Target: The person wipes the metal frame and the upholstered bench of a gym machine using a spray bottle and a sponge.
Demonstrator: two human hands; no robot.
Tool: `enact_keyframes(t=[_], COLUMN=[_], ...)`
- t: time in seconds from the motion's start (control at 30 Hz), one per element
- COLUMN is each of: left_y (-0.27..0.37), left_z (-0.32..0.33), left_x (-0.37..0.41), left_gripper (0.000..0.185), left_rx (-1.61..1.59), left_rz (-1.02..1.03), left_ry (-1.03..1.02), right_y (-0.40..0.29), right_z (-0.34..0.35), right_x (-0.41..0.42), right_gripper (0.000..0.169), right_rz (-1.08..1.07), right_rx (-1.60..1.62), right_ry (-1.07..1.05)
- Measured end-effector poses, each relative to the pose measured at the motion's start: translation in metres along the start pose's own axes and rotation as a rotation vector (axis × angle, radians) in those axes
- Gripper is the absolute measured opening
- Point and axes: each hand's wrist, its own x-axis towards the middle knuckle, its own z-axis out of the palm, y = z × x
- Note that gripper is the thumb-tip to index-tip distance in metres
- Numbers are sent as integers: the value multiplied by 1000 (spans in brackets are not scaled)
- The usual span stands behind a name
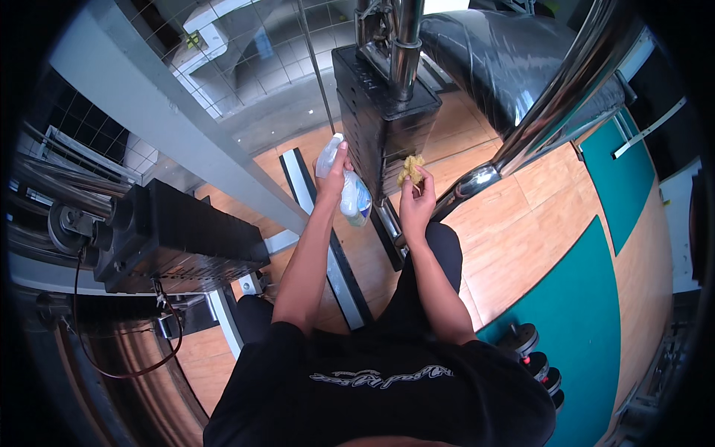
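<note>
My left hand [333, 177] is wrapped around the neck of a clear plastic spray bottle [355, 196], which has a white trigger head and a blue label. Between the thumb and fingers of my right hand [417, 202] is a crumpled yellow cloth or sponge [411, 169]; which of the two I cannot tell. Just beyond both hands stands a black weight stack [360, 112] of a gym machine, with chrome tubes rising from its top. The yellow piece is close to the stack's lower side; whether they touch is unclear.
A second black weight stack [195, 240] with a cable loop is at left, beside a grey steel upright [184, 128]. A plastic-wrapped padded roll [475, 61] and a thick chrome tube [547, 95] occupy the upper right. Dumbbells [536, 366] lie on a teal mat [581, 313].
</note>
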Motion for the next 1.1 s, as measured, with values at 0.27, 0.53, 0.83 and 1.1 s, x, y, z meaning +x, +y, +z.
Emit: enact_keyframes(t=[0.27, 0.53, 0.83, 1.1], left_y=[47, -43, 16, 7], left_z=[7, -7, 6, -13], left_x=[-11, -45, -37, -52], left_gripper=[33, 32, 34, 32], left_rx=[184, 241, 275, 258], left_rz=[112, -91, 173, 20], left_ry=[-11, -3, 40, -47], right_y=[60, 93, 88, 96], right_z=[-16, -13, -13, -9], right_x=[-48, -50, -57, -64], right_gripper=[28, 29, 25, 27], right_rz=[190, 337, 330, 304], right_rx=[-135, -296, -406, -409], right_ry=[28, 55, 19, 24])
